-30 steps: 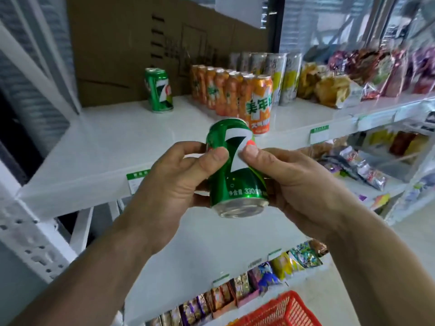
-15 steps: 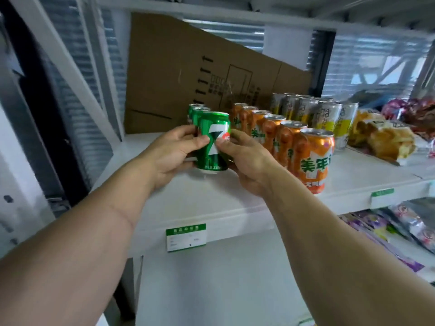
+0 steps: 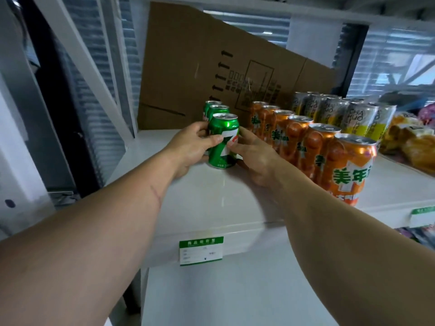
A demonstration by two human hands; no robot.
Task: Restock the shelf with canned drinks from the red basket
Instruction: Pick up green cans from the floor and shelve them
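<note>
Cardboard sheet (image 3: 211, 74) leans against the back of the white shelf (image 3: 211, 203) and closes off the rear. The shelf carries three files of cans running front to back. Silver-and-yellow cans (image 3: 348, 114) stand furthest right among them, with bagged snacks (image 3: 409, 142) beyond. The orange cans (image 3: 306, 142) form a full row reaching almost to the front edge. The green row is short: two green cans (image 3: 214, 108) stand at the rear, just in front of the cardboard.

The front green can (image 3: 223, 142) stands upright, long axis vertical, base on or just at the shelf surface, directly ahead of both hands and close behind its two fellows. Left hand (image 3: 190, 147) grips its left side, thumb across the label; right hand (image 3: 254, 158) grips its right side, fingers curled round. Neither is clearly nearer.

Judgement: the can is seated in line and release is the pending step. The right hand lies just beside the orange row, so withdrawal should be straight back toward the price tag (image 3: 201, 251). The red basket is not in view.
</note>
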